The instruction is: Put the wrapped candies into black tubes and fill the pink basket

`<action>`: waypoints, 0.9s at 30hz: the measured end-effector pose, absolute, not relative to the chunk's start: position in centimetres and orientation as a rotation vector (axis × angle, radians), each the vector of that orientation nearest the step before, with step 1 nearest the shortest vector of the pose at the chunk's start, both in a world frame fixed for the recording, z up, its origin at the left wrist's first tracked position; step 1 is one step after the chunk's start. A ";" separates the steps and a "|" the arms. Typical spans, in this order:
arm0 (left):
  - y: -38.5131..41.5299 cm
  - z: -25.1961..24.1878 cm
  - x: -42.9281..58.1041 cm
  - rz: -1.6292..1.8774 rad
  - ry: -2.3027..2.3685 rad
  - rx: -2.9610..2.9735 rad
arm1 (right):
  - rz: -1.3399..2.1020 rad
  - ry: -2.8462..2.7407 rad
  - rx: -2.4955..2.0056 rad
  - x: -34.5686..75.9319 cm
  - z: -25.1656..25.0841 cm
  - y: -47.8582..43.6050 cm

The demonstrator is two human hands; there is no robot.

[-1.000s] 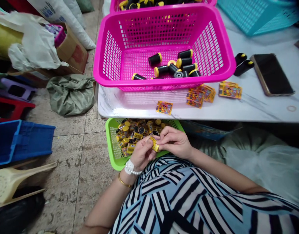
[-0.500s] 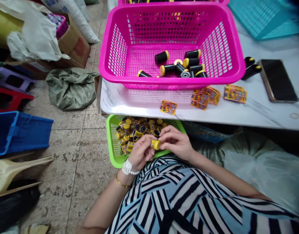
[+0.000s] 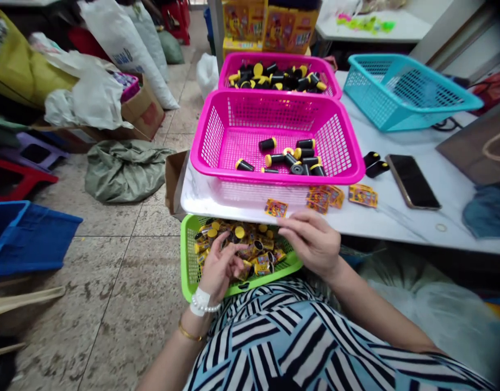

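My left hand point(image 3: 220, 267) is over the green basket point(image 3: 185, 271), its fingers spread and holding nothing. Under it lie many small canisters point(image 3: 263, 269) with yellow printed labels, some showing yellow caps and some dark ends. My right hand point(image 3: 315, 241) reaches to the table's front edge, fingers stretched out and nothing visible in them. Its fingertips are just short of a single orange printed sticker point(image 3: 275, 208) lying flat. More stickers lie in small piles point(image 3: 318, 199) to the right. A pink basket point(image 3: 233, 178) behind them holds several black canisters point(image 3: 268, 144) with yellow caps, without labels.
Behind stands a second pink basket point(image 3: 335, 81) full of black and yellow canisters. On the right are a turquoise basket point(image 3: 397, 108), a phone point(image 3: 413, 182) and two black canisters point(image 3: 376, 165). Left on the floor are a grey-green sack point(image 3: 125, 171) and a blue crate point(image 3: 38, 239).
The labelled canister has left my left hand, which has opened over the green basket. My right hand has moved away from it toward the table edge. The view has tilted up.
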State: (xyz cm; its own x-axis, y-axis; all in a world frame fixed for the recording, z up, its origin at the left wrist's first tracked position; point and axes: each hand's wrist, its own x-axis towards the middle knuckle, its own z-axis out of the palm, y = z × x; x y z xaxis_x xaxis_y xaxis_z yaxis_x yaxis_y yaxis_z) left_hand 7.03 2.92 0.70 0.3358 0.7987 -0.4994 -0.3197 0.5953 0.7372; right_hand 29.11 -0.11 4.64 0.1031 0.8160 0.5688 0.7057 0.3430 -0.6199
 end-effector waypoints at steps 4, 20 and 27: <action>2.6 0.7 5.8 0.751 1.037 0.662 | 0.029 -1.709 -1.728 30.7 4.6 2.8; 4.4 4.6 9.0 0.693 0.937 0.890 | 0.254 -1.675 -1.728 29.3 5.5 3.8; 5.1 5.0 11.6 0.840 0.867 0.993 | 0.642 -1.429 -1.457 26.3 5.5 1.0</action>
State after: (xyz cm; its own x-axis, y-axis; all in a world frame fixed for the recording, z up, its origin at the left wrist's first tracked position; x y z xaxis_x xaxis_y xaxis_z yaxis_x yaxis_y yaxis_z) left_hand 11.59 5.13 4.96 0.4078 0.8872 -0.2159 -0.1877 0.3129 0.9311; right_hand 26.31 0.96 5.52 0.1750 0.9528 0.2482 0.4467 0.1478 -0.8824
